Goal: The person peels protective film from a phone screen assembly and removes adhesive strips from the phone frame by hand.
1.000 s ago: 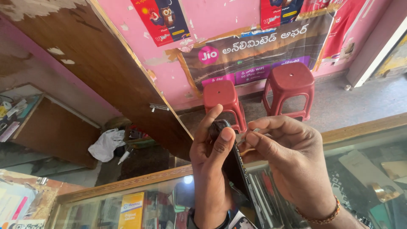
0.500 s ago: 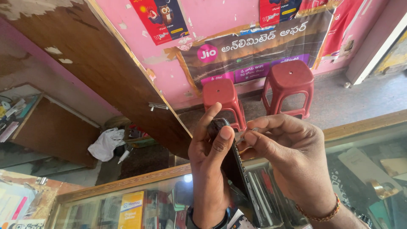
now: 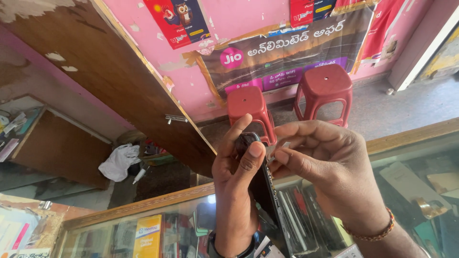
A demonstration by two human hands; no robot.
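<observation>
My left hand [image 3: 236, 186] grips a black mobile phone [image 3: 263, 188] edge-on, held upright above a glass counter [image 3: 167, 224], with the thumb and index finger around its top end. My right hand [image 3: 330, 167] is beside the phone's upper edge, fingertips pinched on a very small pale piece [image 3: 285, 145] close to the phone's side. A beaded bracelet [image 3: 370, 234] circles my right wrist.
Two red plastic stools [image 3: 248, 107] [image 3: 325, 91] stand on the floor against a pink wall with posters. A brown wooden flap [image 3: 119, 86] slants across the left. The glass counter holds boxes and packets. A white cloth [image 3: 119, 160] lies on the floor at left.
Both hands have stayed nearly still around the phone; my right fingertips have shifted slightly at its upper edge.
</observation>
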